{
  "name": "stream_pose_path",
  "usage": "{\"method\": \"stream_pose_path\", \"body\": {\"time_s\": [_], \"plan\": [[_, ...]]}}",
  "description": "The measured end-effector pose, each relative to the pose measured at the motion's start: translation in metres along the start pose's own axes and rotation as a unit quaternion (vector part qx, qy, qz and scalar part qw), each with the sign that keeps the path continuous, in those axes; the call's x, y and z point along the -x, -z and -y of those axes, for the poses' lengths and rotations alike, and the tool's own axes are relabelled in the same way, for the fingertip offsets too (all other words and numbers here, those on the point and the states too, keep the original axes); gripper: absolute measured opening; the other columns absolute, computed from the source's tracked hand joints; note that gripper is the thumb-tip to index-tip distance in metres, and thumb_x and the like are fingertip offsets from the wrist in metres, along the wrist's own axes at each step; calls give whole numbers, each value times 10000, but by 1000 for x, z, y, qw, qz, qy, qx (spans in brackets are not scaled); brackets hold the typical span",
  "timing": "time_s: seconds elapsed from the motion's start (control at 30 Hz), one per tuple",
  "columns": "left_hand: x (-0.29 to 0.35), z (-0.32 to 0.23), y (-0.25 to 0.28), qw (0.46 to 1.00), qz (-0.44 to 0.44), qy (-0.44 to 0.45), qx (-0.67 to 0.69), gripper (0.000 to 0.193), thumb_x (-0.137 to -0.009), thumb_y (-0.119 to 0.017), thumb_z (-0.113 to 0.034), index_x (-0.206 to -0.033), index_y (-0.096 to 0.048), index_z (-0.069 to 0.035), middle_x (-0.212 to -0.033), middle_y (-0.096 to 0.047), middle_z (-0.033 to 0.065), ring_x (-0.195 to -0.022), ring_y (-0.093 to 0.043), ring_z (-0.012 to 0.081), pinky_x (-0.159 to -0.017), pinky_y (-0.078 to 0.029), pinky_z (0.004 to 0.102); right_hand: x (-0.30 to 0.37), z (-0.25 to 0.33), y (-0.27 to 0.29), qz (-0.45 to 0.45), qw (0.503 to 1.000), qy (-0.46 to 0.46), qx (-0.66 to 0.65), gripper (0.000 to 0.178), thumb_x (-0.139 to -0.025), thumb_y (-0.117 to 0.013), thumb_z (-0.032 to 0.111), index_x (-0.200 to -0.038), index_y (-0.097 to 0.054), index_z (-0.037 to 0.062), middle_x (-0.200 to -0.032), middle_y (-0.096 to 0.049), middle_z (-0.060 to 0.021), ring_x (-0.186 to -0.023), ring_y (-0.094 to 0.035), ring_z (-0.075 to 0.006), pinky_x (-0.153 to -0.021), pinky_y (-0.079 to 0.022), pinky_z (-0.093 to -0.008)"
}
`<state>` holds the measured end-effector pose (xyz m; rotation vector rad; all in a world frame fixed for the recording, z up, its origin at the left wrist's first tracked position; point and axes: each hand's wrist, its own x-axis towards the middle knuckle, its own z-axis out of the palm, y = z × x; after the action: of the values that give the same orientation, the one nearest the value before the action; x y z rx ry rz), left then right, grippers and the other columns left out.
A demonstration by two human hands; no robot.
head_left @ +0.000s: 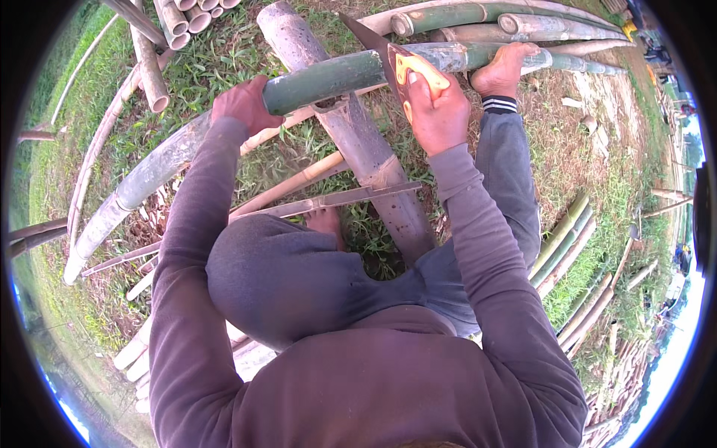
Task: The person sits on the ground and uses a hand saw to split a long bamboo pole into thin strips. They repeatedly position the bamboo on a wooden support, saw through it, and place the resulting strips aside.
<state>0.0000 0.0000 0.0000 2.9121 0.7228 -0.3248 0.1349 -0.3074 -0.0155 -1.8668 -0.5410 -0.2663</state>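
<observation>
A long green bamboo pole runs across in front of me, over a thick bamboo log. My left hand is wrapped around the pole, left of the log. In my right hand is the yellow handle of a handsaw. Its dark blade lies across the pole, just right of where the log passes beneath, and its tip points away to the far left. Whether the teeth have cut into the pole, I cannot tell. My bare right foot presses on the pole to the right of the saw.
Several thick bamboo poles lie at the far right, with cut bamboo pieces at the far left. Thin split lengths cross between my legs and the log. More bamboo rests on the grass to my right.
</observation>
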Motion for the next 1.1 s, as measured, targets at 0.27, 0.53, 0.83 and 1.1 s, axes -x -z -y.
{"method": "stream_pose_path", "body": {"time_s": [0.27, 0.53, 0.83, 1.1], "plan": [[13, -3, -14, 1000, 12, -8, 3, 896, -646, -869, -510, -1444, -602, -203, -1293, -744, 124, -1145, -734, 355, -993, -583, 474, 146, 53, 120, 20, 994, -71, -76, 245, -1019, -707, 83, -1210, -647, -60, -1000, -786, -134, -879, -760, -153, -772, -592, -304], [12, -6, -13, 1000, 5, 7, -10, 936, -654, -855, -534, -1487, -576, -209, -1324, -731, 128, -1177, -724, 350, -1023, -577, 465, 12, -4, -7, -5, 996, -10, 89, 272, -983, -762, 227, -1054, -663, -17, -774, -714, -195, -689, -742, -319, -659, -570, -430], [13, -10, -9, 1000, 8, -17, -8, 846, -697, -874, -517, -1405, -598, -146, -1269, -737, 120, -1142, -734, 325, -1009, -579, 465, 179, 54, 143, 28, 991, -104, -76, 244, -1023, -693, 75, -1199, -612, -74, -1044, -781, -165, -945, -772, -167, -820, -613, -311], [13, -6, -10, 1000, 6, 0, 0, 888, -660, -861, -503, -1452, -596, -201, -1299, -736, 125, -1179, -720, 353, -1020, -571, 480, 25, -12, 0, 18, 998, -5, 58, 360, -967, -773, 320, -1054, -656, -8, -795, -711, -221, -730, -729, -411, -668, -559, -484]]}}
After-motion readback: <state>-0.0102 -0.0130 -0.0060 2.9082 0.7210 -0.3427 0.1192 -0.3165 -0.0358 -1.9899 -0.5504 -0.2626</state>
